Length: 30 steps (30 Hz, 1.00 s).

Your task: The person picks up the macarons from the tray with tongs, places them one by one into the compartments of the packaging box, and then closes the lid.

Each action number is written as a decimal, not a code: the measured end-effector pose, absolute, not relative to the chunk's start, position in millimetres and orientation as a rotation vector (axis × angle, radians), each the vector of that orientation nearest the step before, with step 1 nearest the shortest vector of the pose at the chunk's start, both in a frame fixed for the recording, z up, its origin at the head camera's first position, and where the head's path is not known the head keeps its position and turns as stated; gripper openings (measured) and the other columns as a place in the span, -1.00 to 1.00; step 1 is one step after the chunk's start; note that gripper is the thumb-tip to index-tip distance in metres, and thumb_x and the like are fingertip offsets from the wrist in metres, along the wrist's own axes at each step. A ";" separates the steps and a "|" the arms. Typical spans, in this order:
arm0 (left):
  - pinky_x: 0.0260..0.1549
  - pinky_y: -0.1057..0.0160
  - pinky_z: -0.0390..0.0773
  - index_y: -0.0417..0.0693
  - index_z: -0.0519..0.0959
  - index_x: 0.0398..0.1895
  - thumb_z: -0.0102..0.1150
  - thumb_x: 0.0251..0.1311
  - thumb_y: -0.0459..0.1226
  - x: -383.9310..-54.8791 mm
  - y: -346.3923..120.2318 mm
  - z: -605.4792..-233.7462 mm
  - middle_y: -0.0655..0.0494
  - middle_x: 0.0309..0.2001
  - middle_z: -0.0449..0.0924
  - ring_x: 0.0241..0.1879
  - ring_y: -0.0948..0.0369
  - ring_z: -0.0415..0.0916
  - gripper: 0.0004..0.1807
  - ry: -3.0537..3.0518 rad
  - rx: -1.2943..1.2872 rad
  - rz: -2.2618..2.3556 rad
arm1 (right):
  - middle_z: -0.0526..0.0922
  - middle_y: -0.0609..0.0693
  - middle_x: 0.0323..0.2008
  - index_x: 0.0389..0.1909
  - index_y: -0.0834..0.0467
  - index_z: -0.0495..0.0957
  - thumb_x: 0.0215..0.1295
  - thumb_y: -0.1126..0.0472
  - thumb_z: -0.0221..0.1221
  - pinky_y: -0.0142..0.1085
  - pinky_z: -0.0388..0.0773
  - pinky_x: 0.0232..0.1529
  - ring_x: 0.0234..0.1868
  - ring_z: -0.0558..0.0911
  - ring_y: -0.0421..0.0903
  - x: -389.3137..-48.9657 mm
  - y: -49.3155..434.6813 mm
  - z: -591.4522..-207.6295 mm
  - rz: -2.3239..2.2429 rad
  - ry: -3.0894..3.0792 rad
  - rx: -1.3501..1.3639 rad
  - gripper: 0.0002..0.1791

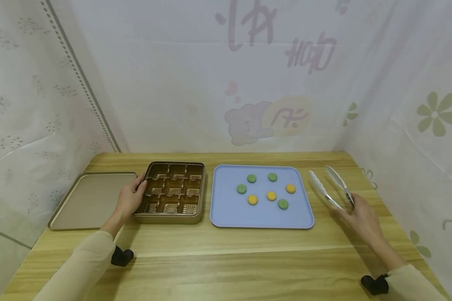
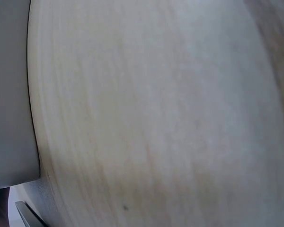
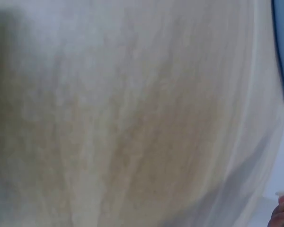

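Note:
At the left side of a gold-brown box [image 1: 168, 219], my left hand [image 1: 129, 198] grips the wall, thumb at the rim. The box holds a glossy brown insert [image 1: 173, 186] divided into a grid of square compartments with nothing in them. In my right hand [image 1: 363, 219] I hold metal tongs [image 1: 339, 182], their two tips spread apart and pointing away from me, to the right of a blue tray [image 1: 261, 219]. On that tray lie several round green cookies [image 1: 251, 178] and three yellow ones [image 1: 271, 196]. The right wrist view catches my fingertips [image 3: 282, 208] at its lower right corner.
A flat gold-brown lid [image 1: 94, 200] with a raised rim lies left of the box, partly behind my left forearm. Everything stands on a wooden table [image 1: 226, 259]. Printed white curtains [image 1: 196, 83] close in the back and both sides.

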State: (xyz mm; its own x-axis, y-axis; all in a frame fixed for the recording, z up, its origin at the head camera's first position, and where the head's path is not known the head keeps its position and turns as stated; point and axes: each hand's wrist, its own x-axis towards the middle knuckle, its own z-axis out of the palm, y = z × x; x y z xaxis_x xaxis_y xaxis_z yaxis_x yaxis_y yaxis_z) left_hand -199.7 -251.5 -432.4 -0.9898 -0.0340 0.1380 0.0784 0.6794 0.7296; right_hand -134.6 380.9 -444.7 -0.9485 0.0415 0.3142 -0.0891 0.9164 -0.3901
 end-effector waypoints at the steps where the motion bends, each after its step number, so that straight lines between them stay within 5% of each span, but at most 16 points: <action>1: 0.22 -0.21 0.20 -0.38 0.17 0.36 -0.22 0.47 -0.20 -199.6 -251.4 -432.3 -0.39 0.28 0.20 0.29 -0.30 0.12 -0.47 -2.744 -0.032 -1.199 | 0.44 0.10 -0.53 -0.06 0.46 0.41 0.09 0.03 0.35 -0.27 0.24 -0.56 -0.52 0.36 -0.05 -133.4 380.0 -444.1 0.571 -2.749 0.062 -0.38; 6: 0.21 -0.21 0.21 -0.39 0.20 0.34 -0.20 0.46 -0.21 -199.6 -251.7 -432.4 -0.40 0.27 0.22 0.27 -0.30 0.15 -0.48 -2.744 -0.009 -1.165 | 0.41 -0.02 -0.62 -0.08 0.40 0.48 0.04 0.07 0.39 -0.37 0.20 -0.64 -0.62 0.26 -0.21 -127.9 373.4 -439.0 0.523 -2.710 0.202 -0.43; 13: 0.20 -0.22 0.21 -0.40 0.20 0.33 -0.21 0.46 -0.20 -200.2 -251.9 -432.7 -0.40 0.26 0.22 0.26 -0.31 0.15 -0.47 -2.744 -0.010 -1.161 | 0.59 0.00 -0.53 -0.04 0.35 0.52 0.03 0.10 0.39 -0.37 0.32 -0.63 -0.58 0.38 -0.23 -119.4 361.4 -431.5 0.541 -2.757 0.335 -0.46; 30: 0.21 -0.20 0.22 -0.40 0.21 0.33 -0.18 0.45 -0.21 -201.1 -251.3 -435.3 -0.39 0.26 0.23 0.27 -0.29 0.15 -0.48 -2.723 -0.002 -1.205 | 0.25 -0.13 -0.66 -0.40 0.13 0.46 0.05 0.05 0.37 -0.43 0.11 -0.64 -0.64 0.18 -0.29 -121.8 340.4 -424.2 0.541 -2.896 0.387 -0.69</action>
